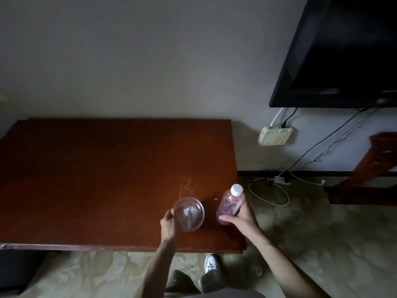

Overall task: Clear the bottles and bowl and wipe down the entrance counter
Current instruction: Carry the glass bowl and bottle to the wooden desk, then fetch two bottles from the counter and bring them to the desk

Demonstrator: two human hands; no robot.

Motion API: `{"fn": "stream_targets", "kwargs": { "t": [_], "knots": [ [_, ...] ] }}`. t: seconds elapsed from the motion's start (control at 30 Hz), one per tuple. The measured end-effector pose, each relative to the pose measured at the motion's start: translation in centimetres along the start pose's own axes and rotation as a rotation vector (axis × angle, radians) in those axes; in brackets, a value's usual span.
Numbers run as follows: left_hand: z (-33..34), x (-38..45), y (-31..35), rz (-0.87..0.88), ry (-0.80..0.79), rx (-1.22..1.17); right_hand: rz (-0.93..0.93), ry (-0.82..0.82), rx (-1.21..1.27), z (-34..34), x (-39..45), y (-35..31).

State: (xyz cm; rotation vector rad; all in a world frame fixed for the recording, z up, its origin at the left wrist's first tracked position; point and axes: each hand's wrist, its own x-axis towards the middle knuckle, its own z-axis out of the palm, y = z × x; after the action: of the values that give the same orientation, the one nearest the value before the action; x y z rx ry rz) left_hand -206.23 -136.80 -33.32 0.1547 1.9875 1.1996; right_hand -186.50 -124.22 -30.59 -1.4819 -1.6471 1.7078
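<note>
A clear glass bowl (189, 214) is near the front right of the dark red wooden counter (96, 179). My left hand (168, 223) grips its left rim, and the bowl looks tilted. A clear plastic bottle (229, 204) with a white cap leans over the counter's right edge, and my right hand (238, 218) is closed around its lower half. Small wet streaks (187, 186) glisten on the wood just behind the bowl.
The counter stands against a grey wall. A black TV (343, 52) hangs at upper right, with a white router (275, 135) and cables below it. A power strip (279, 180) lies on the patterned carpet. A dark wooden stand (373, 168) is at far right.
</note>
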Motion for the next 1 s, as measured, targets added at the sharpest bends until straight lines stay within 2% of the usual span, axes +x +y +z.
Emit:
{"fn": "stream_targets", "kwargs": {
  "t": [0.2, 0.3, 0.43, 0.57, 0.67, 0.73, 0.8, 0.87, 1.0],
  "knots": [
    [-0.4, 5.6, -2.6, -0.030, -0.082, 0.018, 0.007, 0.066, -0.065, 3.6, 1.3, 1.1],
    [-0.9, 6.3, -2.6, -0.026, -0.115, 0.077, 0.017, 0.169, -0.022, 5.3, 1.2, 3.9],
    [-1.0, 9.8, -4.6, 0.012, -0.172, 0.177, 0.023, 0.233, -0.043, 6.0, 0.3, 3.0],
    [-2.2, 7.2, -1.2, 0.035, -0.151, 0.349, -0.034, 0.328, -0.146, 5.3, -0.8, 4.2],
    [-3.7, 5.5, -0.2, 0.058, -0.057, 0.319, -0.030, 0.479, -0.164, 4.2, -2.4, 6.6],
    [-5.0, 3.9, -0.1, 0.102, -0.087, 0.253, -0.012, 0.595, -0.151, 3.6, -4.0, 9.5],
    [-6.2, 2.1, -0.7, 0.101, -0.180, 0.167, 0.070, 0.629, -0.121, 3.3, -6.8, 12.0],
    [-7.1, 0.0, -1.6, 0.145, -0.259, 0.156, 0.233, 0.603, -0.060, 3.2, -10.7, 14.4],
    [-6.8, -2.9, -6.9, 0.281, -0.550, 0.474, 0.613, 0.521, 0.078, 4.0, -19.4, 21.6]
  ]
}}
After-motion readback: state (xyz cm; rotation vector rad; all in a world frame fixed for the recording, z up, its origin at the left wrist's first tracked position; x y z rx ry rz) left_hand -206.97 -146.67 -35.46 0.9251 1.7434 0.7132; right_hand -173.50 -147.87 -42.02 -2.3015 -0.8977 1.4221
